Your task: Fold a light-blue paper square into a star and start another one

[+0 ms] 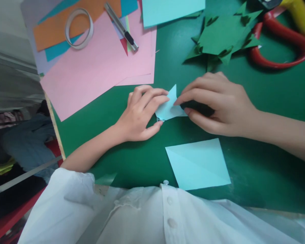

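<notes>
A small folded piece of light blue paper [169, 107] lies on the green mat [256, 162] between my two hands. My left hand [142, 112] pinches its left side, fingers curled over the top edge and thumb below. From the right, my right hand [216, 105] presses its fingertips on the paper's right edge, thumb tucked under. A flat light blue paper square [198, 164] with a diagonal crease lies just in front of my white shirt.
Pink paper sheets [96, 71] lie at the back left with orange paper, a tape roll [79, 28] and a utility knife [121, 27] on them. Folded dark green paper shapes [223, 37] and red-handled scissors [282, 44] sit at the back right. The table edge runs down the left.
</notes>
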### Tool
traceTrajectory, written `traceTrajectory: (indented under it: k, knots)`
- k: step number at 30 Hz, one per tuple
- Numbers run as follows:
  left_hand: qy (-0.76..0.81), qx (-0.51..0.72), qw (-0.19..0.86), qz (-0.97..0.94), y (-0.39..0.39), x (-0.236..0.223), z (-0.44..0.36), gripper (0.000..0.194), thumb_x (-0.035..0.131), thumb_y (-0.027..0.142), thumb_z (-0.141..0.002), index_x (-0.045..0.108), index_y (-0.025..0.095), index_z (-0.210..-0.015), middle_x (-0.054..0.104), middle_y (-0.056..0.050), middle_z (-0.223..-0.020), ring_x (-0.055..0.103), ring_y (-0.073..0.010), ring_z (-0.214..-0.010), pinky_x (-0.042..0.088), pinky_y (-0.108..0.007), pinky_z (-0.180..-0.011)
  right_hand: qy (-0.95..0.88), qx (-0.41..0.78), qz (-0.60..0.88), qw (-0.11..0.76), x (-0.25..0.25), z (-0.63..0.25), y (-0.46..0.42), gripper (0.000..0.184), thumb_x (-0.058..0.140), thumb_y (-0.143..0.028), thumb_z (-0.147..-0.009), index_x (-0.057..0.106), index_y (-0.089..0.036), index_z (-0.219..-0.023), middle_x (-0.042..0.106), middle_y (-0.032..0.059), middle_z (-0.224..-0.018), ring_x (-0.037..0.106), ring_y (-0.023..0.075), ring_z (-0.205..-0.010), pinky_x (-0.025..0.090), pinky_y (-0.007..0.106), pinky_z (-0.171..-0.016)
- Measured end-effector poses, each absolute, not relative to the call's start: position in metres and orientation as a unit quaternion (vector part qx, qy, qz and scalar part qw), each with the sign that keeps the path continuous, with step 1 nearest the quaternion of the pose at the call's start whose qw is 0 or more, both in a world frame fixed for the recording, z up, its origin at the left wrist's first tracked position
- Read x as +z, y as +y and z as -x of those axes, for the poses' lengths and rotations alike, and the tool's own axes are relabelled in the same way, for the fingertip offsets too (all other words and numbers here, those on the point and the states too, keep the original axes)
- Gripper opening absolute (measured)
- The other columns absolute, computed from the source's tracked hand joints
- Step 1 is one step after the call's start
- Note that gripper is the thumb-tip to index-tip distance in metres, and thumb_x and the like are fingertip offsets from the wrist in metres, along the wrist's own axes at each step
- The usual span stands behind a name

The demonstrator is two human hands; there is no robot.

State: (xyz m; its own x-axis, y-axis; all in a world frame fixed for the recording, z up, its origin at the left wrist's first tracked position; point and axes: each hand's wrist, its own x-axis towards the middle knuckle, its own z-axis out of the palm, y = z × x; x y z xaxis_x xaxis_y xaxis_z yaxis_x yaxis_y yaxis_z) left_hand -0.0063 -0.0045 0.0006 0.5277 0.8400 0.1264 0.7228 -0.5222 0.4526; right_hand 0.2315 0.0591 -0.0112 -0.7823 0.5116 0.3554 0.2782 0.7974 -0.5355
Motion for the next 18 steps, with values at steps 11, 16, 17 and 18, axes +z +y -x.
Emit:
traceTrajectory:
  k: [11,16,17,18]
  knots:
    - [0.391,0.156,0.228,-0.878,0.005,0.003,0.016,0.049,0.05,0.033,-0.085,0.047,0.02,-0.132,0.061,-0.009,-0.136,0.05,-0.0305,-0.129,0.033,-0.046,-0.101,-0.952,0.16,0.064,0.252,-0.015,-0.237,0.078,0.016,0.057,-0.02,-0.093,0.062,-0.019,-0.108,0.062,0.0056,-0.118,0.052,0.02,-0.107,0.049,0.041,-0.087]
    - [0.387,0.139,0.246,-0.878,0.006,0.004,0.018,0.043,0.041,0.037,-0.094,0.049,0.021,-0.133,0.059,-0.007,-0.14,0.047,-0.0285,-0.132,0.03,-0.046,-0.104,-0.954,0.146,0.065,0.254,-0.017,-0.237,0.077,0.018,0.057,-0.02,-0.093,0.062,-0.017,-0.109,0.064,0.0064,-0.116,0.054,0.0207,-0.106,0.05,0.042,-0.085]
    - [0.389,0.135,0.245,-0.878,0.006,0.004,0.018,0.042,0.039,0.037,-0.095,0.049,0.021,-0.133,0.059,-0.007,-0.14,0.047,-0.0281,-0.133,0.03,-0.046,-0.105,-0.954,0.147,0.066,0.252,-0.016,-0.237,0.077,0.017,0.058,-0.02,-0.093,0.062,-0.017,-0.109,0.065,0.0066,-0.115,0.054,0.0206,-0.106,0.05,0.042,-0.085]
    - [0.391,0.131,0.243,-0.878,0.006,0.004,0.018,0.042,0.037,0.038,-0.096,0.05,0.022,-0.133,0.058,-0.007,-0.141,0.046,-0.028,-0.133,0.029,-0.046,-0.105,-0.954,0.148,0.068,0.25,-0.016,-0.237,0.076,0.017,0.057,-0.021,-0.093,0.063,-0.016,-0.108,0.065,0.0066,-0.115,0.054,0.0205,-0.106,0.051,0.042,-0.085]
